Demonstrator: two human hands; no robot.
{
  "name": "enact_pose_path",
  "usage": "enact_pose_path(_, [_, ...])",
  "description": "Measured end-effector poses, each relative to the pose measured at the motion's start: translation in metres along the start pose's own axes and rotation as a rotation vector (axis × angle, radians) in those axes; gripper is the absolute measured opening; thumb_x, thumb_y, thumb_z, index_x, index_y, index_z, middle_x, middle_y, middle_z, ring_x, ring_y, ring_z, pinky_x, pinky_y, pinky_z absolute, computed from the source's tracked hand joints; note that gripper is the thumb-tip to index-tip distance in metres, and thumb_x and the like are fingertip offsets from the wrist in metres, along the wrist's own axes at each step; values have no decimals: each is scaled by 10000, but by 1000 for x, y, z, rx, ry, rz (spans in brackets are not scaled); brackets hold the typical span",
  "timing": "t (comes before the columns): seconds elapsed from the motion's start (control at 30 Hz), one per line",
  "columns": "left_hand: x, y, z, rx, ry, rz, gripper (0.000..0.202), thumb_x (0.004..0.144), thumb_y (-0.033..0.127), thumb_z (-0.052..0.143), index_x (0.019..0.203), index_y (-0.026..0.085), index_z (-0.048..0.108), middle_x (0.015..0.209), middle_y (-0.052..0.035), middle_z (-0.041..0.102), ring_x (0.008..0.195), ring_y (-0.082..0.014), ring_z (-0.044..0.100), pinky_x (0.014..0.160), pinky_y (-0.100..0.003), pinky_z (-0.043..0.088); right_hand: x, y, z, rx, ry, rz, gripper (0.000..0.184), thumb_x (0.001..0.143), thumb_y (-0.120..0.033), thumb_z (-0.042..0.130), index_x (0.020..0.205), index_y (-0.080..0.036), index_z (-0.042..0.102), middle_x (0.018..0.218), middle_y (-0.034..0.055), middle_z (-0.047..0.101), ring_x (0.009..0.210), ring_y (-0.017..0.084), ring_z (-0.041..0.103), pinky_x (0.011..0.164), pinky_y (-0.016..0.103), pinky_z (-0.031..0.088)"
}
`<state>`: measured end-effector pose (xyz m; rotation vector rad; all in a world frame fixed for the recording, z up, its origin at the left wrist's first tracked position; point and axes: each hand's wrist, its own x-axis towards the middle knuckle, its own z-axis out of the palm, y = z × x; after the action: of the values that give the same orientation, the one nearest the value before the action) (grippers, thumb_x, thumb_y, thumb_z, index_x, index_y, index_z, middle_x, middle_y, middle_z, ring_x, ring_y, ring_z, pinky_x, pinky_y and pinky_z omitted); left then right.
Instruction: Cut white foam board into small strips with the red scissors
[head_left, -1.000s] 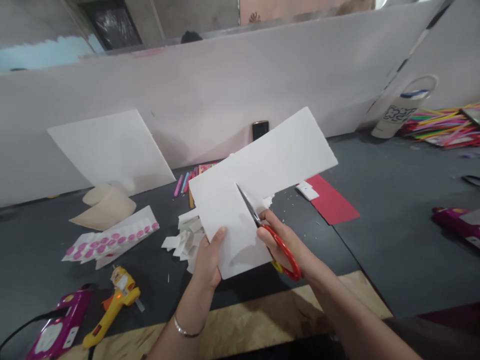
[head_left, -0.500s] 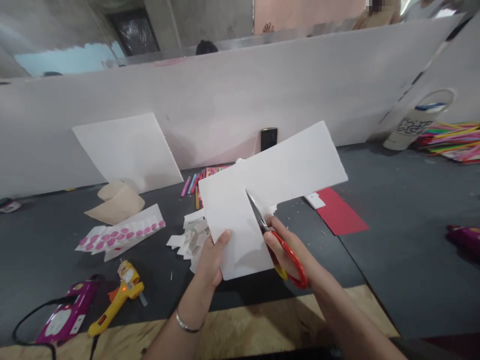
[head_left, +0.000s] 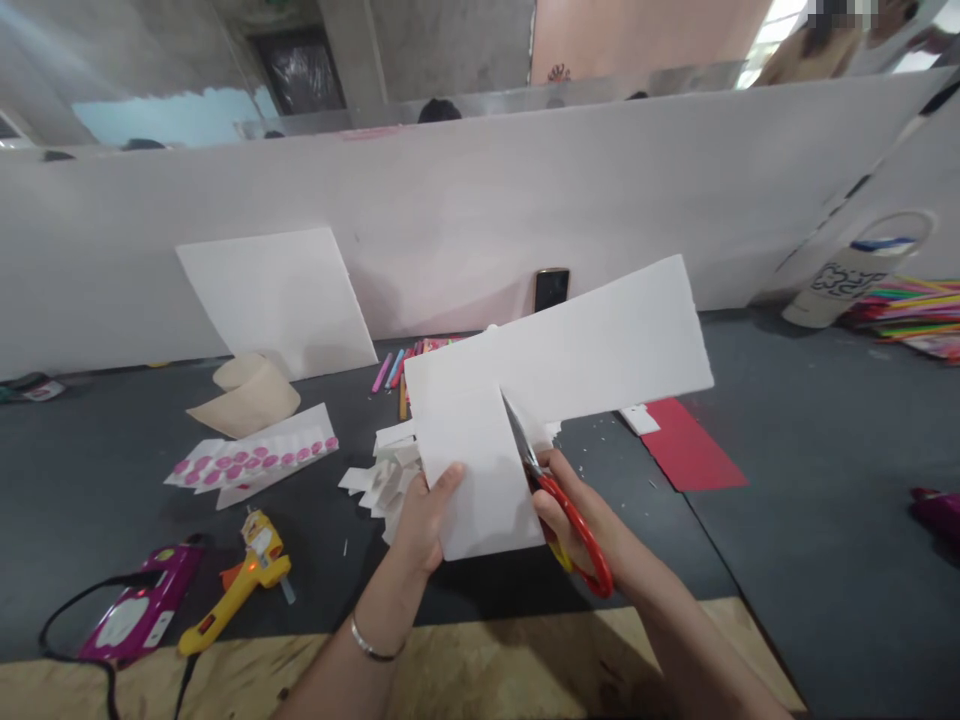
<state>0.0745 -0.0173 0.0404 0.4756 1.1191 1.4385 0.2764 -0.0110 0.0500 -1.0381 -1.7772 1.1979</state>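
A white foam board sheet [head_left: 480, 470] is held up over the table, with a long cut running up from its lower edge. My left hand [head_left: 429, 515] grips its lower left side, thumb on top and fingers hidden beneath. In my right hand [head_left: 574, 515] are scissors [head_left: 592, 560] with red and yellow handles, fingers wrapped round them. Their blades lie in the cut, tips near the middle of the sheet. The part right of the cut slants up to the right. White offcuts [head_left: 390, 465] lie in a heap behind my left hand.
A yellow glue gun [head_left: 244, 585] and a purple power strip [head_left: 142, 605] with a cable lie at left. Pink-dotted strips [head_left: 255, 460], curled tan sheet [head_left: 247, 395], markers [head_left: 391, 370], red sheet [head_left: 694, 445], phone [head_left: 551, 288] and tumbler [head_left: 844, 280] surround the work. A white partition [head_left: 450, 200] stands behind.
The view has shifted slightly, so the background sits lower and more to the right. Both hands keep their hold, and the blades remain in the cut at nearly the same spot.
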Motion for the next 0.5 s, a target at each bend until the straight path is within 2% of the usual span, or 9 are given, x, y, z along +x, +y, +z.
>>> enact_pose_path(0.1, [-1,-1,2,-6,-30,-9,532,540,387,935,942,99,739,851,-145,792,798,-319,759,788,-410,614,-4,3,0,4,19,-32,334,955,-488,514,1186,-251,471,767,-12,536,618,152,495,591,269,444])
enact_pose_path(0.17, [-1,1,2,-1,-23,-23,537,513,385,947,919,102,739,830,-142,790,796,-323,758,791,-416,614,-8,4,-1,99,-16,2,378,979,-527,463,1239,-253,449,753,-23,508,592,138,466,562,256,426])
enact_pose_path(0.27, [4,11,-3,-27,86,44,530,498,384,951,914,137,736,831,-105,794,797,-301,759,809,-401,614,-18,6,-6,244,-151,114,398,988,-582,422,1220,-264,480,669,-60,436,513,103,380,487,219,360])
enact_pose_path(0.37, [9,24,-11,-85,183,177,530,557,401,926,984,156,731,930,-92,798,858,-284,757,863,-394,601,-38,10,-8,251,-227,172,389,918,-582,574,1147,-268,574,704,-36,508,562,111,440,512,220,393])
enact_pose_path(0.5, [11,29,-16,-148,176,228,524,600,370,915,1043,162,729,990,-93,794,928,-275,748,934,-383,571,-62,22,-9,309,-88,253,460,889,-578,612,1230,-269,600,792,29,609,619,162,541,514,254,441])
